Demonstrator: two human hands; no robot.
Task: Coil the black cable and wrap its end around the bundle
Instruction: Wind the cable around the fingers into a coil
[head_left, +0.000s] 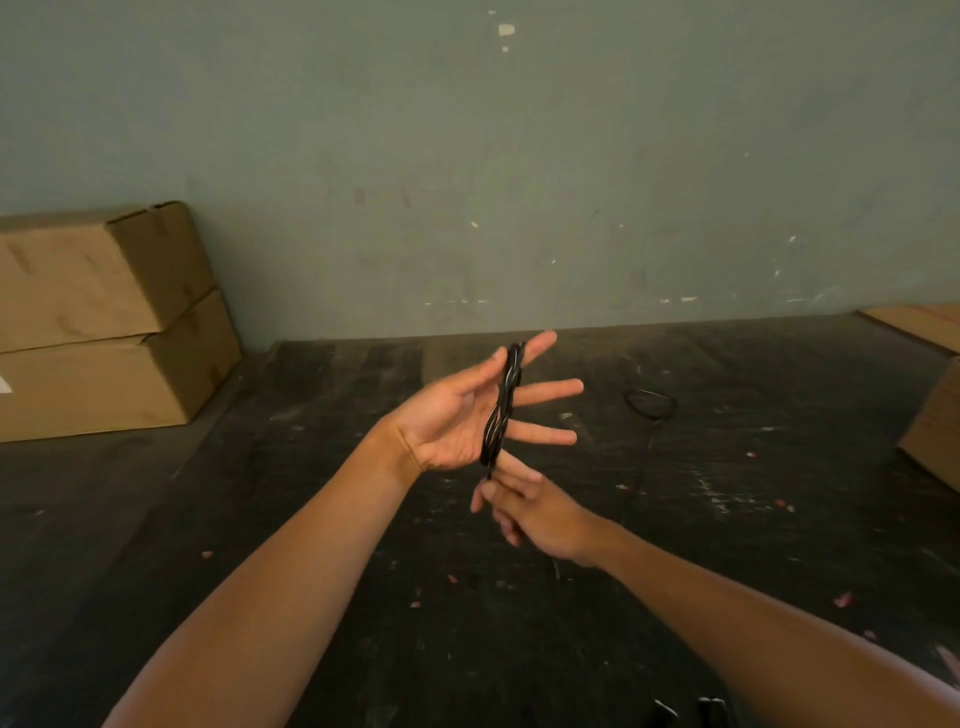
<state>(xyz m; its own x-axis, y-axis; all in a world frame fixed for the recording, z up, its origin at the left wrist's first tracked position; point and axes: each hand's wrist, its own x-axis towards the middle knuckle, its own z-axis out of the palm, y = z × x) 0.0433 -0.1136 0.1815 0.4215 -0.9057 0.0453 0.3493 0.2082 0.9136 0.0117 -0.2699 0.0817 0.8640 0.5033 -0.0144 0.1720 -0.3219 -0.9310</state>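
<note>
Right hand (530, 512) pinches black cable (501, 410), coiled.

I count two hands, left (452, 421) and right (535, 512). One black cable (501, 410) is looped in several turns round the left. Three cardboard boxes: two stacked (98, 322), one (935, 431) opposite.

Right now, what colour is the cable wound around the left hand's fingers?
Black, with thin pale glints along the thin coiled cable; the head view shows it best.
</note>
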